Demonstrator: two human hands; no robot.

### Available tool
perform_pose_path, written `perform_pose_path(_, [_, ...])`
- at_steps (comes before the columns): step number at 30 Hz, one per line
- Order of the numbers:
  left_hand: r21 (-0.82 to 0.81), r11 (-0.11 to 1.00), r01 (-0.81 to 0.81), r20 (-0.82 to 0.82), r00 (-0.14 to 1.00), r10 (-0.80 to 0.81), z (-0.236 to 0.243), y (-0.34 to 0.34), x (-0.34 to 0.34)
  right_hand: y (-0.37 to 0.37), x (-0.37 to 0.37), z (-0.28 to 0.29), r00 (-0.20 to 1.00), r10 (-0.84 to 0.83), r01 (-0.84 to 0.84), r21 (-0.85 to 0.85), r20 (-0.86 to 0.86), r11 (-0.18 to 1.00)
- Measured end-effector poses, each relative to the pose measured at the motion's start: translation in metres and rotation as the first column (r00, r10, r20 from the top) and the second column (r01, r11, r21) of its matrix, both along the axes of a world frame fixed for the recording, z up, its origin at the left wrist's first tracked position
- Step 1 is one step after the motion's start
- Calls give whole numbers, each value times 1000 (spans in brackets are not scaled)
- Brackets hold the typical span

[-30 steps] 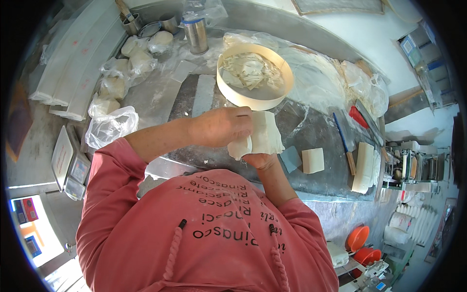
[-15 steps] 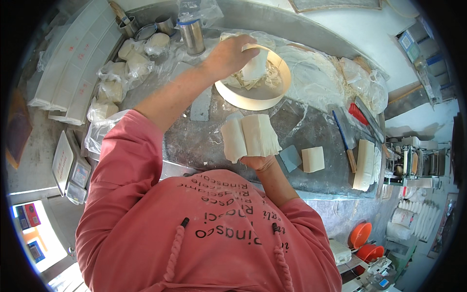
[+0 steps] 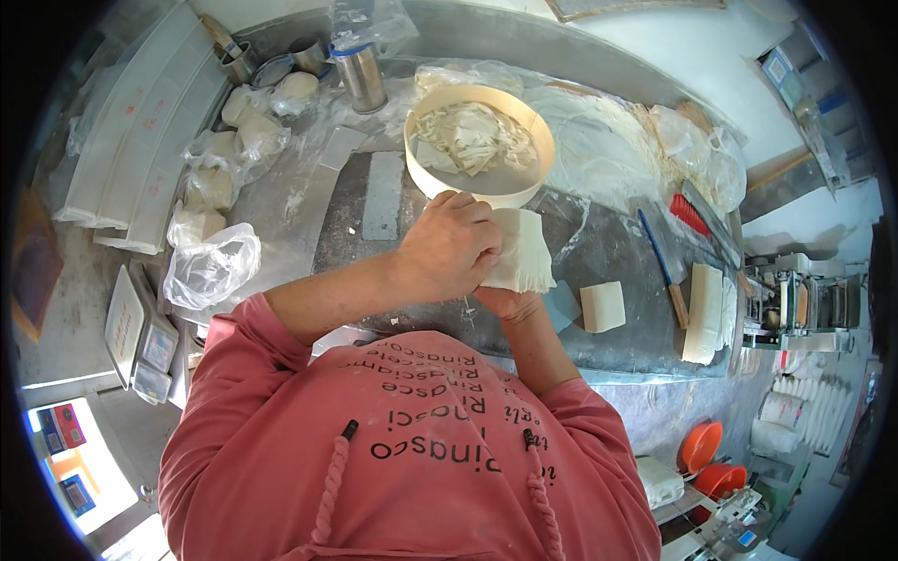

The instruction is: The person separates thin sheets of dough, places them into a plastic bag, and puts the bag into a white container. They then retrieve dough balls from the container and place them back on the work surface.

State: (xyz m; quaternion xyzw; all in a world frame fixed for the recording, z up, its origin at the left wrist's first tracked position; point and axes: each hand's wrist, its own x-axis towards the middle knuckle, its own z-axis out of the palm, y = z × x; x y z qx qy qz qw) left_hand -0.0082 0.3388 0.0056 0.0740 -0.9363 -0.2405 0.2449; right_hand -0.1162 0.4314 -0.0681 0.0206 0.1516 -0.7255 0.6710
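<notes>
A thick stack of pale dough wrappers [image 3: 519,251] is held up in front of me, its right edge ragged and slightly fanned. My right hand [image 3: 510,301] supports it from beneath, with fingers mostly hidden under it. At the stack's left side is my left hand [image 3: 453,245], its fingers bent and pressed together against the dough sheets; the fingertips are partly hidden. Just beyond the hands stands a round wooden-rimmed sieve [image 3: 421,173] with loose dough pieces [image 3: 472,138] inside. A smaller square stack of wrappers [image 3: 601,307] lies on the worktop to the right.
At the right are a longer block of dough sheets [image 3: 702,313], a wooden-handled knife [image 3: 666,271] and a red brush [image 3: 688,215]. Flour [image 3: 599,140] covers the back. A steel canister [image 3: 360,79], bagged dough [image 3: 215,178] and a scale [image 3: 140,332] stand left.
My left hand has come back from over the sieve to the stack, and the wrappers it carried now lie out of its grasp. The stack's left part is now hidden behind that hand.
</notes>
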Motion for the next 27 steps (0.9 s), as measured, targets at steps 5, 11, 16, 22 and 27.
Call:
perform_pose_path(5, [106, 994, 11, -59, 998, -4, 0, -5, 3, 1, -2, -8, 989, 101, -87, -129, 107, 988])
perform_pose_path(11, [449, 890, -83, 3, 996, 91, -3, -28, -11, 6, -1, -10, 991, 105, -95, -116, 87, 989])
perform_pose_path(16, [566, 751, -340, -61, 891, 449, -5, -95, -48, 5, 4, -9, 993, 118, -115, -181, 10, 977])
perform_pose_path(22, [404, 798, -447, 510, 834, 210, 20, -48, -29, 7, -5, -31, 972, -130, 85, -221, -198, 972])
perform_pose_path(27, [458, 842, -285, 404, 910, 88, 1, -8, -16, -1, -3, -26, 925, -138, 76, -183, -355, 980])
